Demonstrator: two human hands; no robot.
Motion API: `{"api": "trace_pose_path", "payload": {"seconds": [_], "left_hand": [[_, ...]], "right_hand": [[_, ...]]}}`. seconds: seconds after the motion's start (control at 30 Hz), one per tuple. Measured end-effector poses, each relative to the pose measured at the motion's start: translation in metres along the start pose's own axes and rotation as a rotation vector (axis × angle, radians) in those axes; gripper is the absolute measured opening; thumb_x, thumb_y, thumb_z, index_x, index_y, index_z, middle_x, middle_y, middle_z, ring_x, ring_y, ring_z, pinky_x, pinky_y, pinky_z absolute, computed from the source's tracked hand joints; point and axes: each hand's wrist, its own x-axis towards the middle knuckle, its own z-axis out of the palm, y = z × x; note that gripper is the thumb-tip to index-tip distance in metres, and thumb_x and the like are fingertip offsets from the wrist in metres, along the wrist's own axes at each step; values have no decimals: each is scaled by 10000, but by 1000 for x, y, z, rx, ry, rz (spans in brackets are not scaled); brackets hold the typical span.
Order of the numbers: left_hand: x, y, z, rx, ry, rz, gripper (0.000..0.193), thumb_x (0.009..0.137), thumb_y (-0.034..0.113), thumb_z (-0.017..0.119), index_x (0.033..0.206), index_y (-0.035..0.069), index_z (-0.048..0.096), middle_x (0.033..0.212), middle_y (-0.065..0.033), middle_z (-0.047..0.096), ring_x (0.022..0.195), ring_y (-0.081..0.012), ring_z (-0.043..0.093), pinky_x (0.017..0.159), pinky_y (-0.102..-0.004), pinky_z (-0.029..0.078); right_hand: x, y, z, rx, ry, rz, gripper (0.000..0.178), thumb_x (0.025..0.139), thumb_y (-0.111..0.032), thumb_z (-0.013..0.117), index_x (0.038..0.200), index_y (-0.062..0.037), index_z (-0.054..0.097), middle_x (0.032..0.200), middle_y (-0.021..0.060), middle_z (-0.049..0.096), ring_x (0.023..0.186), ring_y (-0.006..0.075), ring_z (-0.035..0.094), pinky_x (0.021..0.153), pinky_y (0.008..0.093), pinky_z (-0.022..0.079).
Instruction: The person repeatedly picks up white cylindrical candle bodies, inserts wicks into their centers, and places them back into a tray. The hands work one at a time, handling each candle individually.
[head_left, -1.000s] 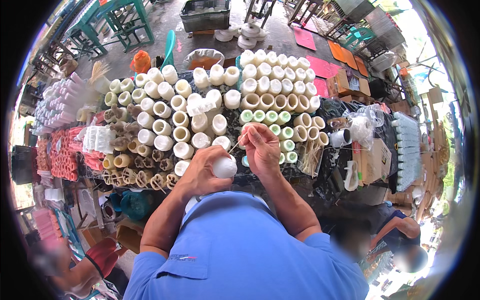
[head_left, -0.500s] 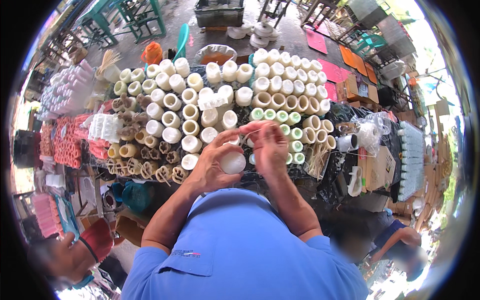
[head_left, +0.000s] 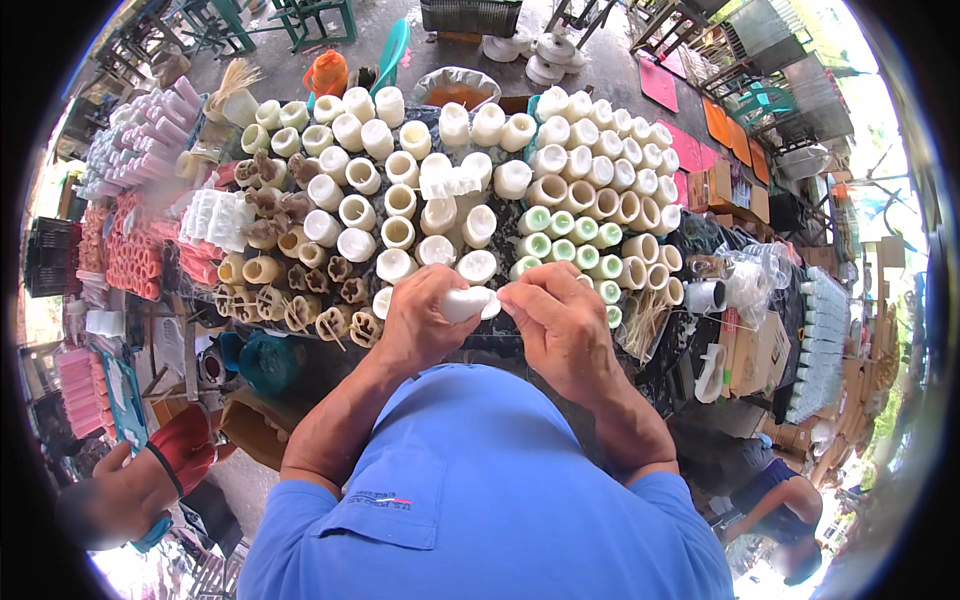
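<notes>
A white wax candle (head_left: 464, 304) lies tilted in my left hand (head_left: 418, 322), whose fingers are wrapped round its side. Beside the candle's right end, my right hand (head_left: 560, 322) is closed in a pinch, fingertips almost touching the wax. What those fingers hold is too small to make out. Just beyond my hands stand rows of whitish candles (head_left: 477, 266). Pale green-topped candles (head_left: 548, 222) and hollow cream wax cylinders (head_left: 550, 190) are to the right of them. On top of some candles rests a white ridged piece (head_left: 447, 180).
Brown flower-shaped wax pieces (head_left: 300, 312) and pink pieces (head_left: 135, 265) fill the table's left. Dry thin sticks (head_left: 655, 318), a clear plastic bag (head_left: 748, 275) and a cardboard box (head_left: 757, 355) are at right. People sit at lower left and lower right.
My hands have come lower and spread slightly apart. The candle has tipped from showing its round end to showing its side. A thin strand seen earlier at the fingertips no longer shows.
</notes>
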Motion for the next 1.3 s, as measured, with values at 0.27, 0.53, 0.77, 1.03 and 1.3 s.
{"api": "trace_pose_path", "payload": {"seconds": [0.27, 0.53, 0.77, 1.03, 1.3], "left_hand": [[4, -4, 2, 39, -18, 41, 295, 720, 85, 873, 921, 23, 666, 823, -133, 680, 775, -334, 699, 687, -422, 552], [7, -3, 2, 40, -36, 17, 342, 704, 102, 870, 960, 11, 663, 880, -158, 702, 860, -379, 707, 755, -470, 560], [7, -2, 4, 49, -24, 38, 339, 721, 117, 863, 972, 6, 665, 897, -164, 707, 858, -389, 704, 755, -477, 562], [5, -4, 9, 82, 21, 45, 467, 744, 182, 901, 1107, 26, 652, 965, -185, 708, 908, -400, 702, 801, -470, 559], [4, 1, 6, 117, 2, 44, 456, 778, 183, 859, 1145, 3, 658, 1033, -193, 711, 996, -416, 684, 892, -499, 540]], "right_hand": [[4, 5, 23, 160, 56, 28, 91, 916, 10, 731, 988, 5, 675, 964, 147, 688, 896, 362, 672, 762, 444, 543], [4, 10, 33, 187, 20, 70, 59, 935, -8, 726, 977, -2, 686, 946, 136, 696, 874, 354, 670, 767, 436, 535], [1, 12, 41, 126, 74, 52, 83, 924, -12, 735, 995, -11, 692, 932, 131, 686, 845, 351, 654, 775, 438, 524], [-4, 10, 47, 39, -21, -24, 202, 860, 59, 731, 1056, 11, 729, 947, 136, 688, 854, 362, 662, 825, 454, 544], [0, 10, 37, 19, -30, -35, 227, 821, 54, 746, 1045, 14, 733, 962, 159, 708, 879, 373, 678, 811, 465, 556]]}}
